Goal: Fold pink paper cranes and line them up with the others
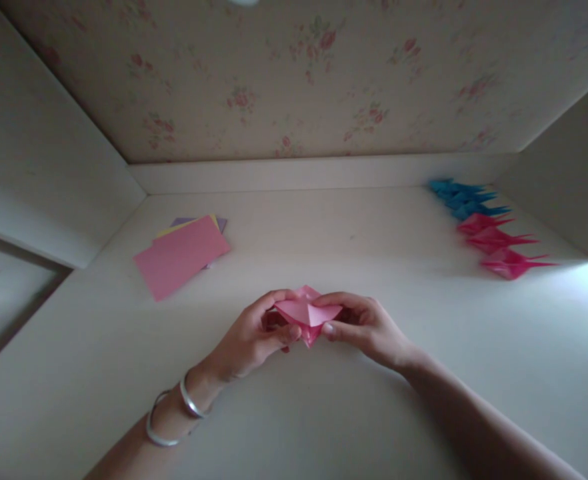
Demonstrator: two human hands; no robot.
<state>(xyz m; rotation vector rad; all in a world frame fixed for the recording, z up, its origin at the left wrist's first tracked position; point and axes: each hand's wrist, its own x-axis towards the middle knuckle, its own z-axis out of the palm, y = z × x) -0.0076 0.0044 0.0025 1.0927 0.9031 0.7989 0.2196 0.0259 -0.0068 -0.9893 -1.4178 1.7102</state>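
Observation:
A piece of pink origami paper [308, 312], folded into a pointed, layered shape, is held between both hands above the white table. My left hand [261, 327] pinches its left side, thumb in front and fingers behind. On the opposite side, my right hand [367, 325] grips the paper with its thumb low and its index finger along the upper edge. One fold bulges toward me, and a darker pink point shows below it. Parts of the paper are hidden by the fingers.
At the back left lies a stack of coloured paper sheets [184, 257], pink on top, yellow and purple beneath. Several folded blue paper pieces [467, 199] and pink paper pieces [507, 243] with long points line the right. A white wall edge [324, 173] bounds the white table [294, 413].

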